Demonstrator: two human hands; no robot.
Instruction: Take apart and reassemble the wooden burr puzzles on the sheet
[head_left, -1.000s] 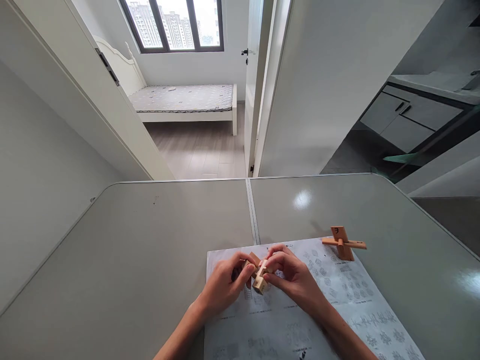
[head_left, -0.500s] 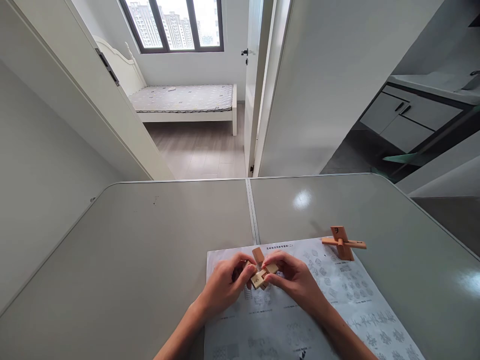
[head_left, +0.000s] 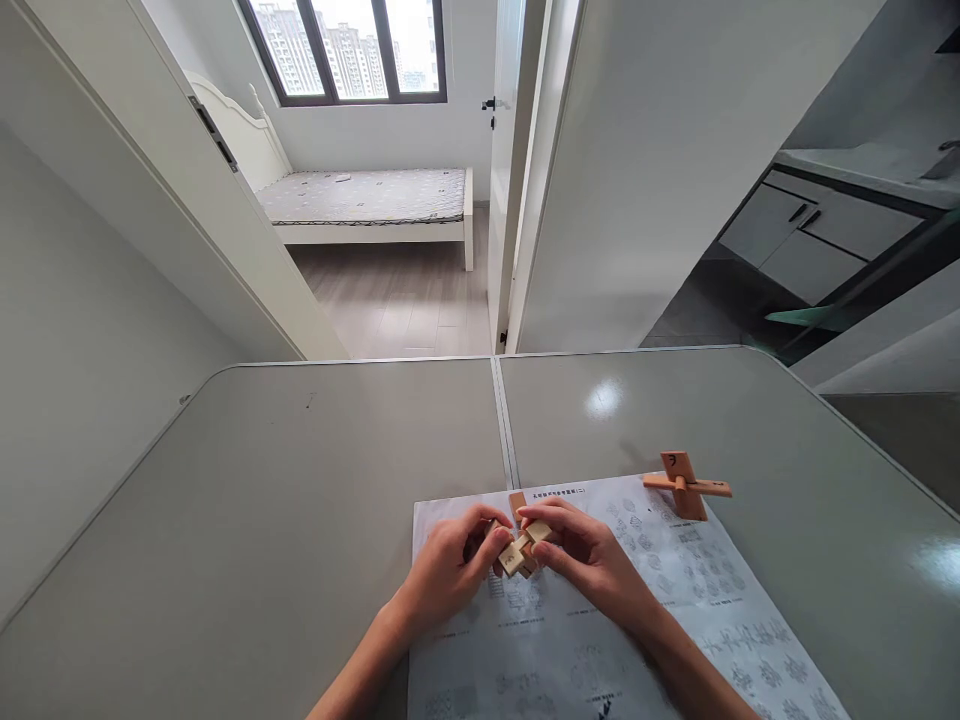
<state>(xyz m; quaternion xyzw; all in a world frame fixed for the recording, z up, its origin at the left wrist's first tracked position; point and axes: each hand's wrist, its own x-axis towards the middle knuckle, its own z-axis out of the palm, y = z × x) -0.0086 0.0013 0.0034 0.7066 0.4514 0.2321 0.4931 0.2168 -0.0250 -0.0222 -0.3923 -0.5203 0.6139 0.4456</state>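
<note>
Both hands meet over a printed sheet (head_left: 600,640) near the table's front edge. My left hand (head_left: 450,565) and my right hand (head_left: 585,555) pinch a small wooden puzzle (head_left: 519,545) made of pale and brown notched blocks crossed together. Fingertips of both hands close on the blocks from either side. A brown block end sticks up behind the fingers. Parts of the puzzle are hidden by my fingers.
A second wooden cross-shaped puzzle (head_left: 684,487) stands on the sheet's far right corner. The grey table (head_left: 300,500) has a centre seam and rounded far corners. Beyond it are an open doorway to a bedroom with a bed (head_left: 367,200) and cabinets (head_left: 817,235) at the right.
The pale block, earlier pointing steeply down between my fingers, has turned flatter and sits closer into the brown pieces. My right thumb and fingers shifted over it. The other puzzle stayed still.
</note>
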